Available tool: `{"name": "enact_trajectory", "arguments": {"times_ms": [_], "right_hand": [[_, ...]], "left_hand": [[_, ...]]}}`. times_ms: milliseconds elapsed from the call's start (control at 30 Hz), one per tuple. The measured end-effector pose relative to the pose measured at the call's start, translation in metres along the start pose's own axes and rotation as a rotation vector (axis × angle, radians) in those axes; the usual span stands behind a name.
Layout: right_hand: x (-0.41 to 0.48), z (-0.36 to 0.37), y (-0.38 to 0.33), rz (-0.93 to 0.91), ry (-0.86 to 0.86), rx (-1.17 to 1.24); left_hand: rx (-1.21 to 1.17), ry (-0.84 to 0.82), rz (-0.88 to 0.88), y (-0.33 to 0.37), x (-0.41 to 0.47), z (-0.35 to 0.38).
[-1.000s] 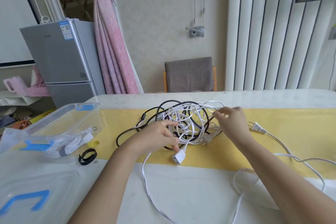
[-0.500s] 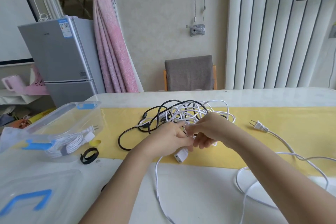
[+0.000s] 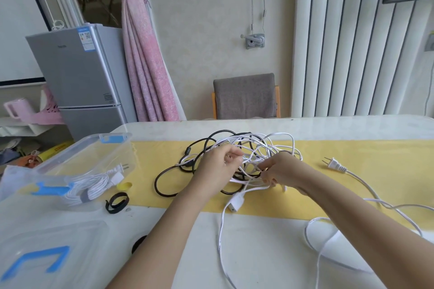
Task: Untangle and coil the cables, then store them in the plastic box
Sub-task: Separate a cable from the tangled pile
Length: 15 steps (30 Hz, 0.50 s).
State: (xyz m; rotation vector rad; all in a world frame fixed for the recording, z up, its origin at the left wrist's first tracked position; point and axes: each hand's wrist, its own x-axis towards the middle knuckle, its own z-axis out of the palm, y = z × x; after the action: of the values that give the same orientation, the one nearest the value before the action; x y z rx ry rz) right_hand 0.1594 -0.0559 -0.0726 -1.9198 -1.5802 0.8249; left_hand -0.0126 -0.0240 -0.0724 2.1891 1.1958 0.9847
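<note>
Your fingers (image 3: 231, 155) on the left hand (image 3: 216, 166) are curled and pinch white strands at the near left of the cable tangle (image 3: 256, 145). The right hand (image 3: 281, 171) has its fingers bent round more white strands on the tangle's right side. Both hands sit over the middle of the knot, close together but not touching.

Nearest you, at the lower left, the clear lid (image 3: 47, 253) with blue clips lies flat on the counter (image 3: 258, 253). To your right a loose white cable (image 3: 312, 225) loops over the counter edge. One white strand runs from the near edge up to a white socket end (image 3: 236, 203), which lies at the near border of the yellow runner (image 3: 387, 171), just below your hands.

A black strap (image 3: 117, 202) lies near the runner's left end, with a small yellow loop (image 3: 124, 186) just behind it. Beside them stands the plastic box (image 3: 101, 148), open, with a coiled white cable (image 3: 89, 187) bound and lying inside it.

On the runner the tangle mixes white strands with a black cable (image 3: 164, 185), whose loops spread out to the left. A white two-pin plug (image 3: 334, 165) lies apart to the right.

Beyond the counter are a grey chair (image 3: 244, 96), a silver fridge (image 3: 77, 73), a pink curtain (image 3: 145, 65) and white vertical blinds (image 3: 352, 42).
</note>
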Motion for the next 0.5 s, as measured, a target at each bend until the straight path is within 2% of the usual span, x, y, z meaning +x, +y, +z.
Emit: {"name": "enact_trajectory", "arguments": {"times_ms": [133,300,367,433,500], "right_hand": [[0.0,-0.004,0.01,-0.054,-0.036,0.033],[0.005,-0.003,0.021,-0.06,0.001,0.133],[0.008,-0.002,0.025,-0.062,0.005,0.146],[0.01,-0.003,0.027,-0.067,0.021,0.167],[0.009,-0.004,0.028,-0.076,0.043,0.206]], "left_hand": [[0.351,-0.098,0.01,-0.007,0.016,0.02],[0.432,-0.309,-0.089,-0.005,0.036,0.026],[0.349,-0.282,-0.078,-0.004,0.04,0.032],[0.169,-0.257,-0.097,-0.006,0.04,0.035],[-0.005,-0.314,-0.128,-0.01,0.043,0.03]]}}
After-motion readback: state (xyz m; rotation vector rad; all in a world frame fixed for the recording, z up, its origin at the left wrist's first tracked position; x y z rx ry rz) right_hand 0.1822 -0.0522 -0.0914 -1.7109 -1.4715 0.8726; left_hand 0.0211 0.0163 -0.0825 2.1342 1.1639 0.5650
